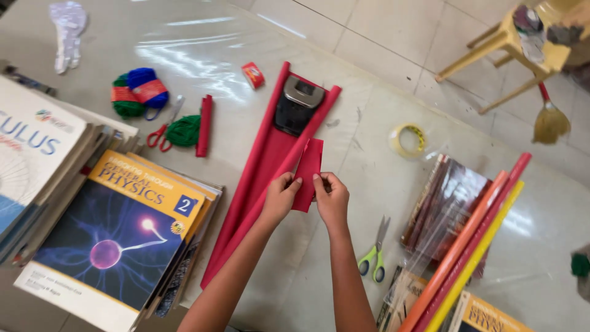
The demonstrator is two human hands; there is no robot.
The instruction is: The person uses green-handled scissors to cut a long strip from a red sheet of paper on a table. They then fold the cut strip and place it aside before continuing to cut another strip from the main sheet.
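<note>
Both my hands hold a small rectangular piece of red paper [308, 169] between them, over the tiled floor. My left hand [281, 197] pinches its left edge and my right hand [332, 195] pinches its right edge. Just to the left lies a long red paper sheet [261, 169] with curled edges. A black and silver hole punch [297, 104] rests on its far end.
Stacks of textbooks [117, 237] lie at the left. Red-handled scissors [163, 132], green yarn [184, 130], a blue and green yarn ball [136, 91] and a small red box [253, 75] lie beyond. Green scissors [375, 252], a tape roll [408, 139], rolled coloured papers [473, 246] and wrapped books [444, 206] are at the right.
</note>
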